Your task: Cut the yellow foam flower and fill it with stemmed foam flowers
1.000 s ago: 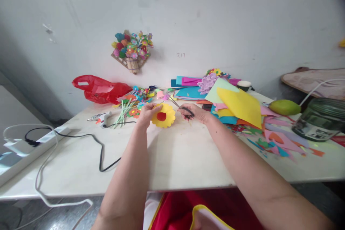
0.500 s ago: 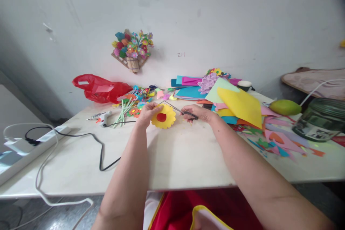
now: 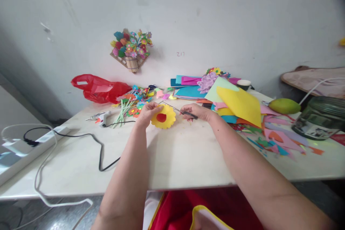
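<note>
Over the middle of the table, my left hand [image 3: 147, 112] pinches the upper left edge of a yellow flower cutout [image 3: 169, 119] with a scalloped rim and a red round centre. My right hand [image 3: 194, 111] is closed around the dark handles of a pair of scissors [image 3: 191, 115]. Their thin metal blades point left and reach the flower's top edge near my left fingertips. How far the blades are apart is too small to tell. A few tiny scraps lie on the table below my right hand.
Left of my arms are a glue gun [image 3: 104, 118], its black cord, a power strip [image 3: 51, 140] and a red plastic bag [image 3: 101, 89]. On the right lie foam sheets [image 3: 239, 106], scraps, a green mango-like fruit [image 3: 285, 106] and a glass jar [image 3: 320, 118]. A flower basket [image 3: 132, 50] hangs on the wall.
The flower and my left hand keep almost the same place. The scissor handles in my right hand look closer together than before. Loose bits show below the right hand.
</note>
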Motion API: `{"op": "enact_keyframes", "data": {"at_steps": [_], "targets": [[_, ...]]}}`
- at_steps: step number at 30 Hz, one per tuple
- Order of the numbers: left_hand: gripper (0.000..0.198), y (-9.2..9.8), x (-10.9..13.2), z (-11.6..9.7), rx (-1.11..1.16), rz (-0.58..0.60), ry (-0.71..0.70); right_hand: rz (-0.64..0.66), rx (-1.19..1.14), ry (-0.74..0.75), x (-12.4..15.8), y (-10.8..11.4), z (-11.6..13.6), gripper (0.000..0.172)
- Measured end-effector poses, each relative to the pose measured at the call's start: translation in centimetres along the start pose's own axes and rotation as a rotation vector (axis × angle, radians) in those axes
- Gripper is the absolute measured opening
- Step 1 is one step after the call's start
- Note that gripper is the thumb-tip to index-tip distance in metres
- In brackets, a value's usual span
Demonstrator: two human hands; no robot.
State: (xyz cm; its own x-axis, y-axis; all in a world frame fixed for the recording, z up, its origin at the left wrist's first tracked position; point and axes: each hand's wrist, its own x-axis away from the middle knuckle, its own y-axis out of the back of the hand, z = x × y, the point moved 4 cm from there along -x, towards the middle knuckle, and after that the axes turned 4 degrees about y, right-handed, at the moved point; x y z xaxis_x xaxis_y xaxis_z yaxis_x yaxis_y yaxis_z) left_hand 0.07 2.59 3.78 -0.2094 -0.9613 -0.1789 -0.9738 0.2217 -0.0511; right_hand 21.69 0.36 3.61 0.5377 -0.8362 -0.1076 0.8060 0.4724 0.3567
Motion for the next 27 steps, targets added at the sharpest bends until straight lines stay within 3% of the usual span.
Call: {"op": "enact_keyframes", "data": {"at_steps": [27], "targets": [[0.041,0.1,0.17,-0.12,-0.011,-0.026,0.032,-0.015,0.026,0.042,-0.41,0.2,-0.66,0.033]]}}
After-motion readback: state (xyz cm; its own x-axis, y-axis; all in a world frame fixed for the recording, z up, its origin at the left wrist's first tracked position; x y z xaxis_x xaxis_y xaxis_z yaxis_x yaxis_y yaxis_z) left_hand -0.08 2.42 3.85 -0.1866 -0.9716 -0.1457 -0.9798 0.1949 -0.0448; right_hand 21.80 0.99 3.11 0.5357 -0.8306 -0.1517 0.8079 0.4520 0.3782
